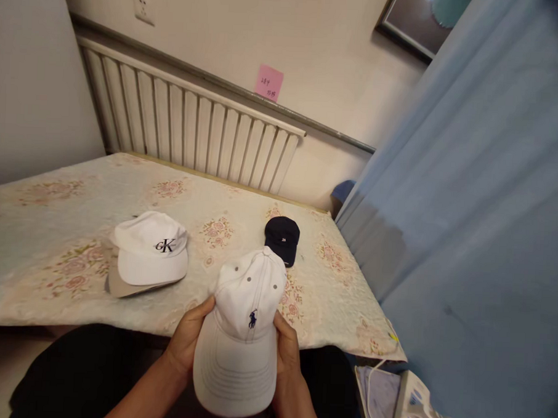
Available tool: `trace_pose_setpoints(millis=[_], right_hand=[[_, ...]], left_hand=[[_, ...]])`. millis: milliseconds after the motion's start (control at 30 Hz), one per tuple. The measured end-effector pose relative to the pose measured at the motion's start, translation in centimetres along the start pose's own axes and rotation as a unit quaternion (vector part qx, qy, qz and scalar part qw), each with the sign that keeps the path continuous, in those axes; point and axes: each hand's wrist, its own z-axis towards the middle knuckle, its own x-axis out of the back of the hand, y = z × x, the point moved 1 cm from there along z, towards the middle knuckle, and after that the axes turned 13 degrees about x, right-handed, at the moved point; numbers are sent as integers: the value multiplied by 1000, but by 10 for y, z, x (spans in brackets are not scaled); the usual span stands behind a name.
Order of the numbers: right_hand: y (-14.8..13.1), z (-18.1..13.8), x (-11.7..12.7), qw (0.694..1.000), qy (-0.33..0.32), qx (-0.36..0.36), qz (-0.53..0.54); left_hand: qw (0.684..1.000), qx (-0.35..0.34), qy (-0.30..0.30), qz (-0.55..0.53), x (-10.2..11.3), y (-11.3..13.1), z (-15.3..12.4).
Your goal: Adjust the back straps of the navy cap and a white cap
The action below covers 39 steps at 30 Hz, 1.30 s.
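Note:
A white cap with a small dark blue horse emblem [244,321] is held over the near table edge, brim toward me. My left hand [186,340] grips its left side and my right hand [287,351] grips its right side, fingers curled round the crown. On the floral tablecloth [51,236] to the left lies a white cap with black letters [151,248], stacked on a beige cap [123,283] whose brim sticks out below. A dark navy cap [282,239] lies behind the held cap.
A white radiator [190,122] runs along the back wall, with a pink note [268,83] above it. A blue curtain [483,199] hangs close on the right. A white device with a cable [416,403] sits low at the right.

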Motion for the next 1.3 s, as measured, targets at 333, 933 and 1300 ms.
trace_pose_setpoints(millis=[333,933,1300], right_hand=[[14,4,12,1000,-18,-2,-11],[28,-7,11,986,-85,-13,-146],[22,-11,37,930,-141,79,-331]], left_hand=[[998,-50,43,-17,-1,5,-5],[999,20,-26,13,3,10,-9],[978,-161,127,32,-34,25,6]])
